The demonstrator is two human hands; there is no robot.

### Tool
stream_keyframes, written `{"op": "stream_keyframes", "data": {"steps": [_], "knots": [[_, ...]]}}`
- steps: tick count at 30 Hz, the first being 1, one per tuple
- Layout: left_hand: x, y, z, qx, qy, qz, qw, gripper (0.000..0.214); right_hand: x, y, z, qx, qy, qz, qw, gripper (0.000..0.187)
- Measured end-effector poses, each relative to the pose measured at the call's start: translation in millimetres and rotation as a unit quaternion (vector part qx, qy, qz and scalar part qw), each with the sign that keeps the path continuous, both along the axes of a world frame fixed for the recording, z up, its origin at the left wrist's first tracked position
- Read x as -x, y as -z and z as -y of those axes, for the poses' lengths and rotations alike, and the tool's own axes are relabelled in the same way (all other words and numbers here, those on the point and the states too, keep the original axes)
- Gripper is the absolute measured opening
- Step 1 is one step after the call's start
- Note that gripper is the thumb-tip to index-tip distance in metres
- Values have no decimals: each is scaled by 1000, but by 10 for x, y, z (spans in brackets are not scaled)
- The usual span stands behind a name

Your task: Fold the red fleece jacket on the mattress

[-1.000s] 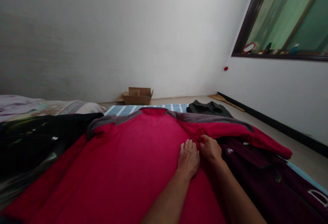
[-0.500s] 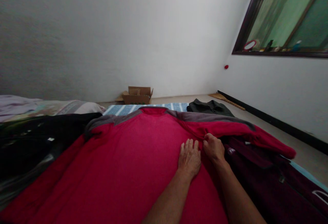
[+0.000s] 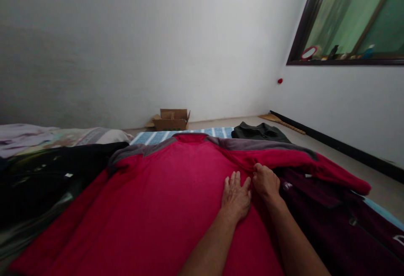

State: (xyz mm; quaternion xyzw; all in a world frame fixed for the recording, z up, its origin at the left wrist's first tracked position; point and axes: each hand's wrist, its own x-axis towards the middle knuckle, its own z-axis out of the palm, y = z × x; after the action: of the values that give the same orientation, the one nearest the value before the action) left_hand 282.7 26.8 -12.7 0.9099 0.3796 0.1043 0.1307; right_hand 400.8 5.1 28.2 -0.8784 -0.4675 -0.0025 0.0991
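Far left: lilac cloth, rumpled, next to patterned bedding. In front of these, a black garment with a small white tag, lying against the left side of the red jacket.

Red jacket is spread wide, collar at the far end, grey panels across the shoulders; fills the middle and reaches the near edge of view. Its left-side sleeve runs down toward the near left corner. Behind the collar, striped blue-and-white sheet; beyond that, open cardboard box near the white wall.

Left hand lies palm down on the jacket body, right of centre, fingers spread, holding nothing. Right hand is just beside it, a narrow gap between them; fingers curled in, pinching jacket fabric below the right-side shoulder, fingertips partly hidden. Most of the jacket lies left of both hands; the right-side sleeve stretches out past the right hand.

Dark collared garment sits behind that sleeve. Maroon garment with a zip lies partly under the sleeve, right of the right forearm. Upper right: dark-framed window, red-rimmed mirror on its sill.
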Motion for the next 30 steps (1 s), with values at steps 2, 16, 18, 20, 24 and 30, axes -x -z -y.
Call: {"op": "stream_keyframes", "data": {"steps": [2,16,18,20,24,30], "knots": [[10,-16,1,8,9,0,1000,47,15,9,-2,0,4,-18,1000,20],[43,-44,18,23,59,7,998,52,14,-61,-1,25,28,-67,997,30],[44,-48,20,25,60,8,998,53,-8,-101,12,50,33,-78,995,37],[45,-58,23,27,61,4,998,54,-43,-120,22,74,20,-89,993,38],[45,-76,26,28,60,-2,998,56,-132,-89,30,99,-2,-122,988,31],[41,-68,9,35,58,-2,998,63,-174,-18,19,93,-4,-121,988,26]]}}
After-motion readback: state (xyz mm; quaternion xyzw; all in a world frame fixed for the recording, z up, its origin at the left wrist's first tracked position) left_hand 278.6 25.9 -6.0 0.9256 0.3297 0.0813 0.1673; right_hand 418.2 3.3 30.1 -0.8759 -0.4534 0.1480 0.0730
